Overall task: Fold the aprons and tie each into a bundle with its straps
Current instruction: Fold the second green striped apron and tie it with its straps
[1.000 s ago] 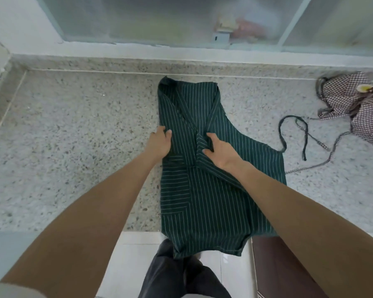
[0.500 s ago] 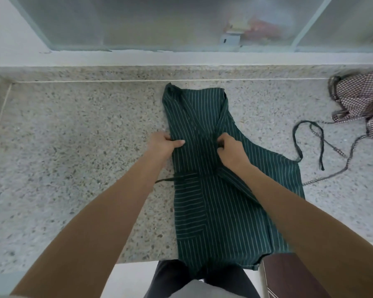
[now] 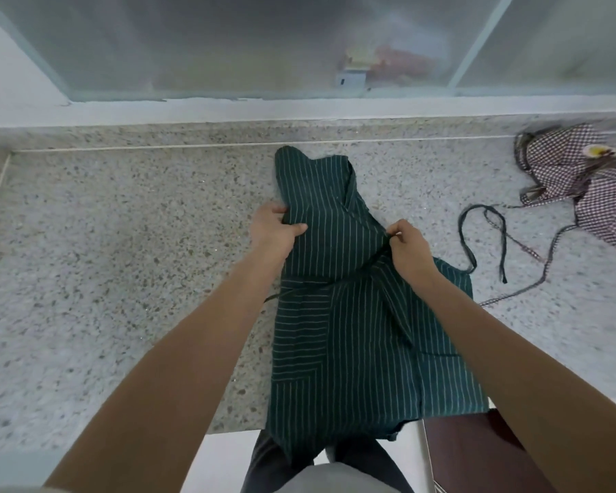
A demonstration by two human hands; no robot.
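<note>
Seen from the head camera looking down, a dark green apron with thin white stripes lies lengthwise on a speckled stone desk, its narrow top end pointing toward a frosted glass window and its lower hem hanging over the desk's near edge. The apron is folded inward along its length, with the right side still spreading wider than the left.

The left hand sits at the apron's left edge, about a third of the way down from the top, its fingers curled around the fabric edge and thumb lying on top of the cloth. The right hand is on the apron's right side at a similar height, its fingers pinching a thin dark green strap that runs from the pinch diagonally across the apron to its left edge.

To the right, a second green strap lies in a loose loop on the desk. Beyond it, near the right edge, a crumpled maroon and white checked apron rests with its own thin checked straps trailing toward the green one.
</note>
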